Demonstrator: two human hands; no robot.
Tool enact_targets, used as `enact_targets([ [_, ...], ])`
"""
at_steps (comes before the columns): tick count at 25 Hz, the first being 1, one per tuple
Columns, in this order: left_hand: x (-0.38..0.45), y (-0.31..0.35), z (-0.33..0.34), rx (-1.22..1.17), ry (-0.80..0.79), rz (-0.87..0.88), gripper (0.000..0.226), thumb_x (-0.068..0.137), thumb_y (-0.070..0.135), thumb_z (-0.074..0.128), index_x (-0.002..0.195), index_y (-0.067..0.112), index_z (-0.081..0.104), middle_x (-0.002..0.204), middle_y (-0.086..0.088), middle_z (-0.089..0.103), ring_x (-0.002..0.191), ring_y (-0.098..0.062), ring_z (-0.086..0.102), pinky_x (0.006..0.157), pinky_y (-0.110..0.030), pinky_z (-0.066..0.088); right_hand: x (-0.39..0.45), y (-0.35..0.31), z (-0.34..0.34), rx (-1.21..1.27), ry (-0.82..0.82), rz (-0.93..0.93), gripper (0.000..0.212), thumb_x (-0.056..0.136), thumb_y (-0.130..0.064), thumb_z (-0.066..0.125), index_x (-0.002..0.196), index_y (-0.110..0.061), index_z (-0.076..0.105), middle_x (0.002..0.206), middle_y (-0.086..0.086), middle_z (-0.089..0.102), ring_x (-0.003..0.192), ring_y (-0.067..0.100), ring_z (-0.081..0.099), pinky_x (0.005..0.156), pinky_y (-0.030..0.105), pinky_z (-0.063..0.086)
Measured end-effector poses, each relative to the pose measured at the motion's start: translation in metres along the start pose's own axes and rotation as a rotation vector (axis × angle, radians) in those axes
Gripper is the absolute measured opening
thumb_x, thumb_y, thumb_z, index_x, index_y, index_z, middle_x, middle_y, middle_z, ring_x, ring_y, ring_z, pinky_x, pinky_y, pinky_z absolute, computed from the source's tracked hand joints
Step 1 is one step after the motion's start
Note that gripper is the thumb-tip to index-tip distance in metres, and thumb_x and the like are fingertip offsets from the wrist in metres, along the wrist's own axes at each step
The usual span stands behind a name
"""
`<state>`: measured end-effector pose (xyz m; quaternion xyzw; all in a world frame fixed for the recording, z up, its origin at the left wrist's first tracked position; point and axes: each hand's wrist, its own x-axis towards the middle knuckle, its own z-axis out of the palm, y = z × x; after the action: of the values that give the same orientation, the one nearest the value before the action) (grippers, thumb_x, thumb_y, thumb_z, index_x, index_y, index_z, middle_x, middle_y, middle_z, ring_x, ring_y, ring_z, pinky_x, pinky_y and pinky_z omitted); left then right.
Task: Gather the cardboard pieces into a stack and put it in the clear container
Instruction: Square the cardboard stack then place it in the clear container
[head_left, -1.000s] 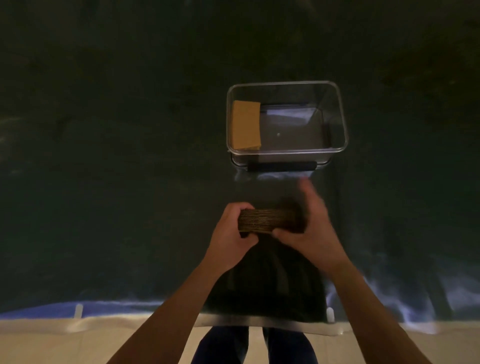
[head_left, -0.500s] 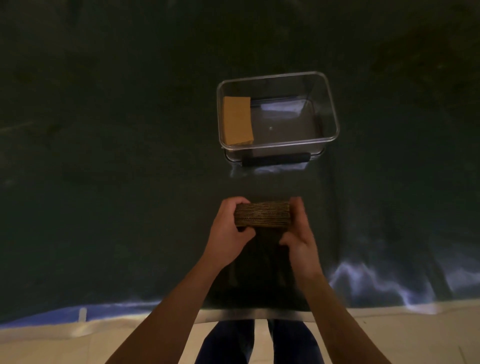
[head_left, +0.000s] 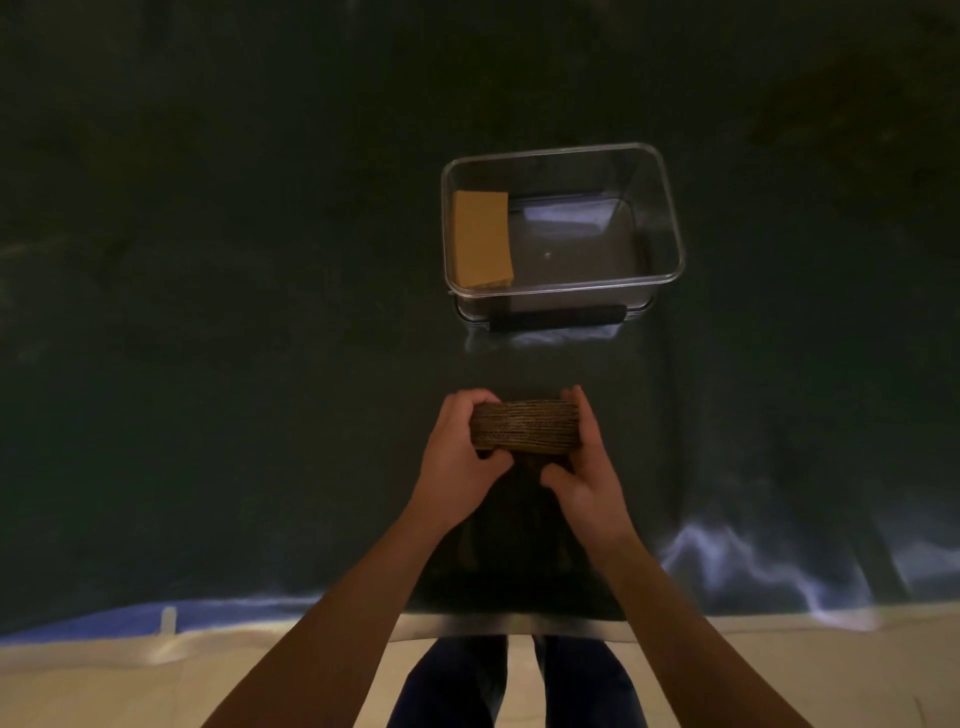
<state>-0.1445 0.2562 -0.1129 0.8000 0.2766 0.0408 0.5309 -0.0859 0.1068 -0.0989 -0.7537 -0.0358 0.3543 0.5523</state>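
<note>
- Stack (head_left: 525, 426) of cardboard pieces held at 6 o'clock on the dark worktop (head_left: 208, 312), edge-on to the camera so the corrugated layers show.
- Left hand (head_left: 457, 457) closed on the stack's left end, fingers curled over the top, thumb tucked under the near edge.
- Right hand (head_left: 587, 467) closed on the right end, fingers upright against the side, thumb pointing inward beneath.
- Judgement: pressing from both ends squares the pieces and keeps loose layers from sliding apart in transit; a one-handed hold would likely let the stack fan out.
- Lighting is dim; cannot tell whether the stack rests on the worktop or is lifted just clear.
- Container (head_left: 670, 218) sits at 12 o'clock from the hands, well apart, open at the top, dark handle bar on its near side.
- One tan pad (head_left: 480, 239) already lies inside, against the left wall; the floor to its right is bare, which looks like room enough for the stack.
- Stage, as judged: gathering is done, transfer not yet made.
- Next move calls for carrying the stack forward over the near rim and lowering it flat into the free right-hand part.
</note>
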Motion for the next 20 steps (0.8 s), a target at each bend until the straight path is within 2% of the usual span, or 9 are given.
enact_targets([
  [3, 0.001, 0.000, -0.003, 0.007, -0.032, 0.023, 0.059, 0.069, -0.001, 0.074, 0.112, 0.030, 0.048, 0.115, 0.001, 0.052, 0.102, -0.006, 0.055, 0.084, -0.018, 0.047, 0.009, -0.009, -0.012, -0.340, 0.048, -0.072, 0.089, 0.078, -0.009, 0.074, 0.149, -0.038, 0.028, 0.133, -0.011, 0.052, 0.121, 0.006, 0.050, 0.103, 0.030, 0.044],
  [5, 0.001, 0.001, -0.005, 0.033, -0.053, 0.032, 0.057, 0.070, 0.000, 0.074, 0.113, 0.027, 0.049, 0.115, 0.002, 0.052, 0.103, -0.006, 0.055, 0.085, -0.017, 0.048, 0.019, -0.016, -0.021, -0.625, 0.041, -0.163, 0.075, 0.073, -0.025, 0.080, 0.136, -0.040, 0.042, 0.123, -0.012, 0.058, 0.114, 0.011, 0.052, 0.093, 0.033, 0.048],
  [7, 0.001, 0.002, -0.008, 0.063, -0.078, 0.035, 0.055, 0.071, 0.001, 0.075, 0.115, 0.025, 0.050, 0.115, 0.003, 0.052, 0.102, -0.006, 0.056, 0.084, -0.017, 0.047, 0.027, -0.018, -0.027, -0.791, -0.011, -0.226, 0.060, 0.072, -0.036, 0.080, 0.124, -0.036, 0.051, 0.117, -0.013, 0.062, 0.109, 0.015, 0.055, 0.088, 0.037, 0.050],
  [10, 0.003, -0.001, -0.020, 0.207, -0.136, 0.079, 0.056, 0.076, 0.011, 0.076, 0.122, 0.027, 0.049, 0.115, 0.012, 0.051, 0.108, -0.007, 0.052, 0.091, -0.021, 0.045, 0.034, -0.019, -0.031, -0.810, -0.037, -0.260, 0.056, 0.073, -0.043, 0.078, 0.120, -0.036, 0.051, 0.113, -0.014, 0.065, 0.102, 0.011, 0.062, 0.086, 0.038, 0.053],
  [13, 0.007, -0.002, -0.032, 0.233, -0.135, 0.037, 0.053, 0.075, 0.016, 0.080, 0.118, 0.028, 0.051, 0.102, 0.024, 0.046, 0.108, -0.008, 0.049, 0.092, -0.022, 0.044, 0.036, -0.019, -0.031, -0.827, -0.042, -0.288, 0.054, 0.074, -0.046, 0.076, 0.120, -0.039, 0.048, 0.113, -0.016, 0.064, 0.099, 0.010, 0.064, 0.085, 0.037, 0.055],
  [16, 0.007, 0.002, -0.036, 0.181, -0.141, 0.013, 0.052, 0.073, 0.015, 0.082, 0.111, 0.033, 0.051, 0.103, 0.017, 0.054, 0.103, -0.005, 0.053, 0.088, -0.017, 0.045, 0.033, -0.022, -0.034, -0.808, -0.038, -0.308, 0.053, 0.075, -0.045, 0.076, 0.119, -0.037, 0.049, 0.112, -0.016, 0.065, 0.099, 0.009, 0.064, 0.085, 0.038, 0.055],
  [20, 0.007, 0.004, -0.041, 0.090, -0.150, 0.027, 0.055, 0.071, 0.009, 0.084, 0.111, 0.030, 0.053, 0.108, 0.011, 0.064, 0.100, 0.000, 0.062, 0.086, -0.012, 0.050, 0.029, -0.024, -0.036, -0.799, -0.036, -0.323, 0.059, 0.074, -0.043, 0.079, 0.123, -0.036, 0.047, 0.114, -0.016, 0.063, 0.101, 0.006, 0.061, 0.088, 0.032, 0.052],
])
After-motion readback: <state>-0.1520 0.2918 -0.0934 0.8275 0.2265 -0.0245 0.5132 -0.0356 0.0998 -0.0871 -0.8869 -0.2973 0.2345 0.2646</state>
